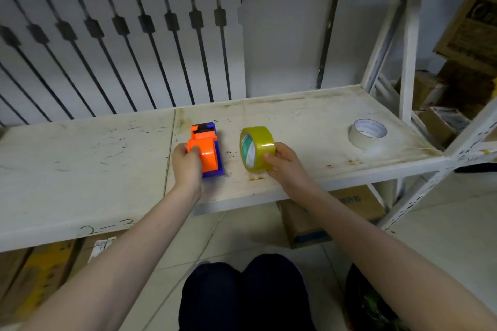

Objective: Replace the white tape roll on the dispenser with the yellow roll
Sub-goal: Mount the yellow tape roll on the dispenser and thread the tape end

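Note:
An orange and blue tape dispenser (206, 149) lies on the white shelf (309, 120), and my left hand (186, 162) grips its near left side. My right hand (282, 161) holds the yellow tape roll (255, 146) upright on its edge, just right of the dispenser, its open core facing left. The white tape roll (368, 133) lies flat on the shelf far to the right, apart from both hands. I see no roll on the dispenser.
A white radiator (121, 42) stands behind the shelf, with a pipe (326, 34) running down the wall. The shelf's upright post (408, 56) rises at the right. Cardboard boxes (465, 34) sit beyond it and others (322, 220) under the shelf.

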